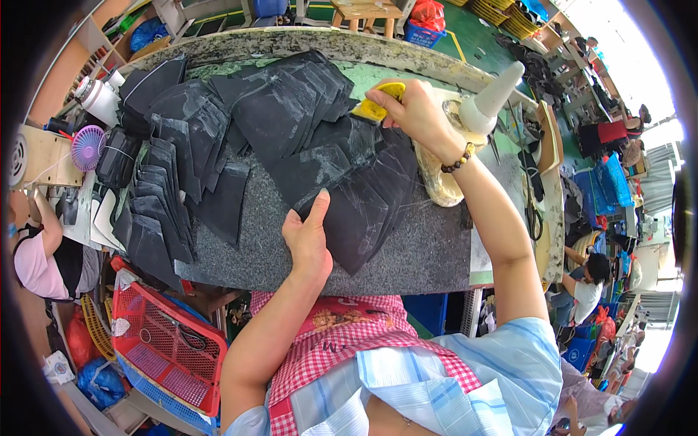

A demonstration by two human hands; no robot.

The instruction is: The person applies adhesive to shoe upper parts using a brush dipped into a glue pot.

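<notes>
My right hand (420,120) pinches a yellow scraper (374,105) between thumb and fingers, over the far side of a fanned stack of black sheet pieces (360,218). At the near left edge of this stack, my left hand (309,236) grips the pieces, thumb on top and its other fingers partly hidden. Pale smears and thin whitish strands lie across the black surfaces. Just right of the stack is a stained, cream-coloured dish (442,190). A white cone-tipped bottle (494,98) stands at the dish's far end.
More overlapping black pieces (156,203) cover the speckled grey board (291,265) to the left and back. A small purple fan (89,147) and white containers (98,100) stand at the left. Black-handled scissors (534,221) lie right. A red basket (167,341) sits below left. Other people work at both sides.
</notes>
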